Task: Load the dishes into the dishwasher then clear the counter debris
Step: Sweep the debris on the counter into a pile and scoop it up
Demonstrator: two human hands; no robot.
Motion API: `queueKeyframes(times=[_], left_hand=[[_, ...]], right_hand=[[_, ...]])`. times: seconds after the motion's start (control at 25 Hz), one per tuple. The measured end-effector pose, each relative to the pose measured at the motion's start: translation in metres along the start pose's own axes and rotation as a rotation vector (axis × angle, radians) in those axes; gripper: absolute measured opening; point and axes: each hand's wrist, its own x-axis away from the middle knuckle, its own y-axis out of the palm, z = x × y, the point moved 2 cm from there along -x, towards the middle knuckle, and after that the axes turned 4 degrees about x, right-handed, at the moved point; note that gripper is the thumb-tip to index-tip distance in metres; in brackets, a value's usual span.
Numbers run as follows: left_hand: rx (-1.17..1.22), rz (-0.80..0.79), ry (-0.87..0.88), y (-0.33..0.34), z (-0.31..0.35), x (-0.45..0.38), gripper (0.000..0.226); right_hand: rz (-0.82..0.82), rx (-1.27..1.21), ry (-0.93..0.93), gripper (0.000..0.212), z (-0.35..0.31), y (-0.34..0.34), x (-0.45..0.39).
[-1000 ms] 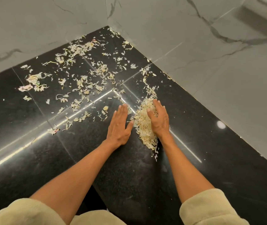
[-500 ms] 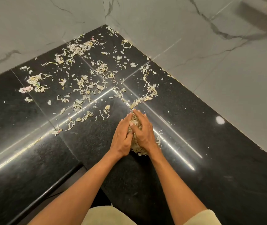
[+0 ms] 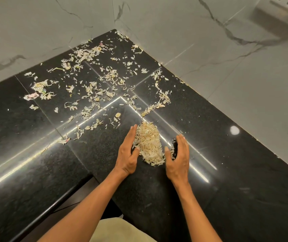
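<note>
Both hands flat-fingered, holding nothing: left hand touches scrap pile, right hand just beside; cup inward, keep edges on counter.

A heap of peelings lay on the worktop between the hands, the left hand touching its left side and the right hand just beside its right side. Beyond the hands and to their left, loose scraps were scattered over the worktop as far as the corner where two walls met. A trail of scraps ran from just beyond the heap toward the right-hand wall.
</note>
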Motion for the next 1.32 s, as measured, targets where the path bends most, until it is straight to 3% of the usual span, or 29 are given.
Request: queueKeyframes(times=[0.2, 0.36, 0.44, 0.6, 0.76, 0.92, 1.08, 1.32], left_hand=[[0.018, 0.006, 0.009, 0.001, -0.001, 0.000, 0.075], [0.040, 0.063, 0.008, -0.003, -0.001, 0.000, 0.075], [0.047, 0.057, 0.018, -0.002, 0.000, 0.001, 0.075], [0.024, 0.051, 0.042, 0.000, -0.003, 0.002, 0.072], [0.009, 0.027, 0.033, 0.000, -0.006, -0.001, 0.071], [0.076, 0.023, -0.039, -0.009, -0.005, 0.005, 0.066], [0.188, 0.105, -0.087, -0.036, -0.008, 0.024, 0.064], [0.077, 0.372, -0.095, -0.105, -0.028, 0.054, 0.057]], right_hand=[[-0.087, -0.009, -0.017, 0.079, -0.043, 0.041, 0.001], [-0.164, -0.224, 0.013, 0.083, -0.069, 0.054, -0.010], [-0.124, -0.276, 0.017, 0.081, -0.062, 0.043, -0.010], [0.046, -0.063, 0.052, 0.079, -0.035, 0.025, 0.014], [-0.031, 0.171, -0.019, 0.091, -0.047, 0.043, 0.033], [-0.092, 0.162, -0.065, 0.093, -0.071, 0.065, 0.016], [-0.116, 0.231, -0.075, 0.096, -0.090, 0.082, 0.000], [-0.131, 0.255, -0.041, 0.099, -0.104, 0.101, -0.021]])
